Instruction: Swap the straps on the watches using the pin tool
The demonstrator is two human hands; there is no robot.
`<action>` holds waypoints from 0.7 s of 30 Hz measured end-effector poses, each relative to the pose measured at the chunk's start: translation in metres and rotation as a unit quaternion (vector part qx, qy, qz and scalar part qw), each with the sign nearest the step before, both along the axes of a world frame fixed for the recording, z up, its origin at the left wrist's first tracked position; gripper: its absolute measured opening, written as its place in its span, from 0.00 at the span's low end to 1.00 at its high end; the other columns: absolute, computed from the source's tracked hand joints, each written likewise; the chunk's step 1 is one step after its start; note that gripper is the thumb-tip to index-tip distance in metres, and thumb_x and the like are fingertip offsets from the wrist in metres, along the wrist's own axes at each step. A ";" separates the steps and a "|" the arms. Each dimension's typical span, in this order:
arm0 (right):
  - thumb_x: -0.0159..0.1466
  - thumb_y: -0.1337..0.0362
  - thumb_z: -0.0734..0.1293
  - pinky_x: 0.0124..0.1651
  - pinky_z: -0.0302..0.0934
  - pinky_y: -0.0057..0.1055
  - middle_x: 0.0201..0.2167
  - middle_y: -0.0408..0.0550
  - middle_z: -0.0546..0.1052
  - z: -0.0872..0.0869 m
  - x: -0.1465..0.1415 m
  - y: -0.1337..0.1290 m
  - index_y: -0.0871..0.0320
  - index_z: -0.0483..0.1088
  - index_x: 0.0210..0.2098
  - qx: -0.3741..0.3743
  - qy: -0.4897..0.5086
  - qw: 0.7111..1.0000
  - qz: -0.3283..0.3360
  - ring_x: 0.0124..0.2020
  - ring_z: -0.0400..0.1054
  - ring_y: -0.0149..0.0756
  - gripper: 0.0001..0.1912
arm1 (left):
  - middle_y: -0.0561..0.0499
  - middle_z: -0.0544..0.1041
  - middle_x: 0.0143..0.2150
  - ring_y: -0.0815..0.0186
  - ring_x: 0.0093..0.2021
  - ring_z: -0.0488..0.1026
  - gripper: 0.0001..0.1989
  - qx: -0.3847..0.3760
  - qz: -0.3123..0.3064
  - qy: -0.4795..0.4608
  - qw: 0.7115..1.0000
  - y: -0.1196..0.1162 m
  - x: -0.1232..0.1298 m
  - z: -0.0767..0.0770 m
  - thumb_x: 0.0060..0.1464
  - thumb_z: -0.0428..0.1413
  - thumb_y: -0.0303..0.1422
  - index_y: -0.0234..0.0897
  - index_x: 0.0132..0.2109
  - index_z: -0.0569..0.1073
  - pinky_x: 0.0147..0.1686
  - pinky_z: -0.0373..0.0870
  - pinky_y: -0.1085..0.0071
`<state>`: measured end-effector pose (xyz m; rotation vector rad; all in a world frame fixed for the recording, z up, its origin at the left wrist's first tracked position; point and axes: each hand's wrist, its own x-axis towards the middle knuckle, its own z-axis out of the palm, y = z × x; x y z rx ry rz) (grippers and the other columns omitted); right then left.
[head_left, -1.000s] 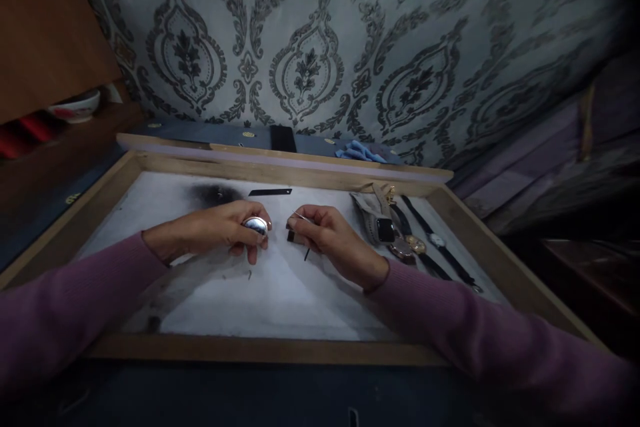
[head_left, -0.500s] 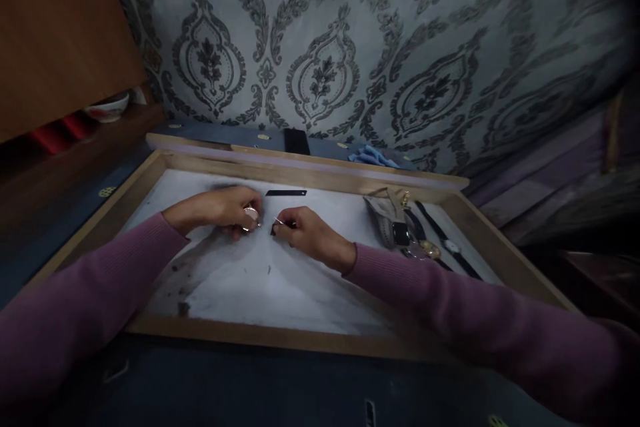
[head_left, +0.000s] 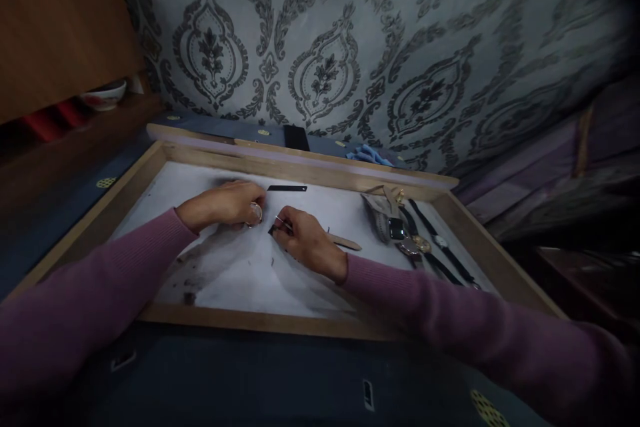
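My left hand [head_left: 231, 203] is closed round a watch case [head_left: 255, 214], gripping it by the edge with its round face partly showing. Close to its right, my right hand [head_left: 305, 237] pinches a small dark piece [head_left: 273, 229], too small to name; a thin shiny pin-like bit also shows at the fingertips. A gap separates the two hands, which are both low over the white tray floor [head_left: 300, 290]. Beside my right hand lies a beige watch strap [head_left: 347, 242]. Behind the hands is a flat black strip [head_left: 287, 188] with a hole at one end.
Wooden walls [head_left: 280, 325] surround the tray. At its right side lie a grey pouch [head_left: 376, 217], a square-faced watch [head_left: 397, 229], a black-strapped watch [head_left: 441, 241] and other watches. Behind the tray are a dark flat object [head_left: 297, 138] and a blue cloth [head_left: 370, 154].
The watch case has turned in my left hand and shifted slightly right. My right hand is a little lower against the tray, and the beige strap beside it now shows. The view has shifted slightly.
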<state>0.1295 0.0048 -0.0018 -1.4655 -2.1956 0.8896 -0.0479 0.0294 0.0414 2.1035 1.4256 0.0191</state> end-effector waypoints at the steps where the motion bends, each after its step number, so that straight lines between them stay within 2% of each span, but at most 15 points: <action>1: 0.56 0.73 0.65 0.30 0.51 0.27 0.22 0.40 0.68 0.000 0.000 -0.001 0.57 0.64 0.29 0.007 -0.004 1.000 -0.002 0.24 0.59 0.29 0.05 | 0.55 0.73 0.25 0.65 0.24 0.71 0.07 0.027 -0.010 0.023 0.999 -0.001 0.001 0.001 0.48 0.55 0.31 0.37 0.36 0.72 0.25 0.61 0.72; 4: 0.56 0.72 0.65 0.30 0.50 0.27 0.23 0.39 0.67 0.000 0.001 -0.002 0.57 0.63 0.31 0.032 -0.010 0.999 -0.010 0.25 0.59 0.30 0.06 | 0.51 0.76 0.31 0.61 0.34 0.73 0.06 0.096 -0.038 0.082 0.991 -0.004 0.003 0.005 0.49 0.55 0.31 0.36 0.37 0.73 0.30 0.60 0.71; 7: 0.56 0.72 0.65 0.31 0.51 0.27 0.24 0.39 0.67 0.000 0.001 -0.002 0.56 0.64 0.33 0.043 -0.007 0.999 -0.012 0.25 0.59 0.30 0.07 | 0.49 0.77 0.38 0.60 0.40 0.73 0.07 0.120 -0.049 0.104 0.986 -0.006 0.003 0.005 0.51 0.55 0.31 0.37 0.38 0.73 0.34 0.62 0.71; 12: 0.57 0.71 0.65 0.31 0.52 0.27 0.25 0.40 0.69 0.004 0.011 -0.005 0.58 0.66 0.36 0.029 0.019 0.999 -0.026 0.26 0.61 0.31 0.07 | 0.48 0.76 0.40 0.59 0.40 0.73 0.08 0.155 -0.063 0.114 0.979 -0.008 0.001 0.001 0.52 0.55 0.31 0.38 0.41 0.73 0.36 0.62 0.69; 17: 0.60 0.69 0.64 0.29 0.51 0.27 0.23 0.41 0.69 0.011 0.033 -0.019 0.59 0.68 0.34 0.039 -0.037 0.998 -0.008 0.24 0.60 0.30 0.02 | 0.46 0.74 0.44 0.56 0.42 0.73 0.09 0.222 -0.057 0.142 0.963 -0.019 0.002 0.004 0.56 0.53 0.30 0.38 0.45 0.72 0.35 0.61 0.67; 21: 0.61 0.66 0.66 0.29 0.51 0.28 0.25 0.42 0.71 0.012 0.045 -0.028 0.59 0.69 0.39 0.032 -0.051 0.998 0.000 0.24 0.62 0.31 0.06 | 0.48 0.76 0.42 0.57 0.43 0.72 0.08 0.238 -0.084 0.120 0.960 -0.019 0.005 0.004 0.56 0.52 0.29 0.38 0.44 0.71 0.35 0.60 0.67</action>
